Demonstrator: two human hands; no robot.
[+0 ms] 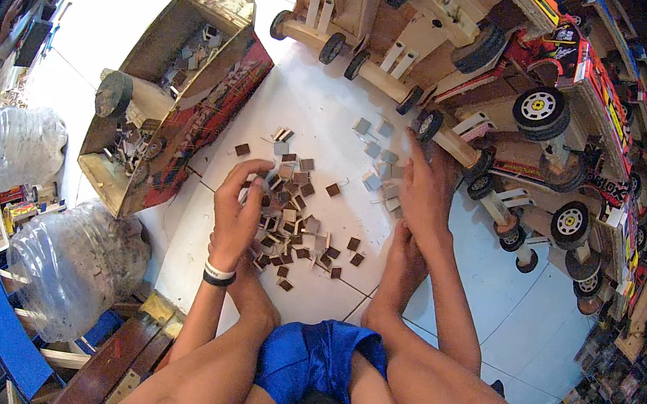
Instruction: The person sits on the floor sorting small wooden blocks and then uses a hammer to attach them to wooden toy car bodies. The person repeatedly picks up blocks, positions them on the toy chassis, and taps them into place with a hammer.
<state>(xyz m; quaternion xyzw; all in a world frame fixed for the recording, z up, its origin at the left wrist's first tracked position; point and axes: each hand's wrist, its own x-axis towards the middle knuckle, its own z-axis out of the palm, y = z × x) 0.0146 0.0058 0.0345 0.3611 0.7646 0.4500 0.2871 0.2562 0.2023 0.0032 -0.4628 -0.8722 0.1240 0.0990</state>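
Between my feet on the tiled floor lies a loose pile of small square tiles (289,216), dark brown or pale on their faces, some with thin wire-like edges. My left hand (235,211), with a white and a black band on its wrist, is at the pile's left side. Its fingers are curled toward the thumb; whatever they hold, if anything, is hidden. Farther right, my right hand (428,189) reaches forward with fingers stretched and slightly blurred. It is beside a scatter of pale grey squares (371,182) and close to the small black wheels (428,126) of a wooden toy truck.
Wooden toy trucks (541,108) with black wheels crowd the right and far side. At the left a red-sided wooden box (212,120) holds more small pieces and a wheel. Clear plastic bottles (78,261) and a blue-slatted wooden frame (8,333) are at lower left.
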